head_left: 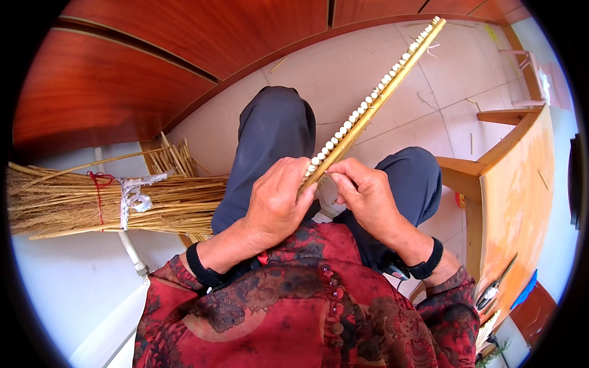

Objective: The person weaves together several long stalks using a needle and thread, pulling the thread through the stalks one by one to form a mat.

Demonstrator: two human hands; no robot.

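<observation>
A long panel of dry stalks (362, 127) slants up and away to the right from my hands. Along its edge runs one yellow stalk, beside a row of several round, white cut ends. My left hand (277, 193) is closed around the panel's near end, with the thumb along its side. Close by on the right, my right hand (363, 187) is curled in a pinch at the panel's edge. Whatever its fingertips hold is too small or hidden to make out. Short loose fibres stick out along the panel.
At the left lies a big bundle of stalks (172, 199) tied with red string and white plastic. A wooden table (515, 184) stands at the right, with scissors (491, 294) on it. Red-brown cabinets (184, 30) line the far side; stalk scraps dot the tiled floor (392, 116).
</observation>
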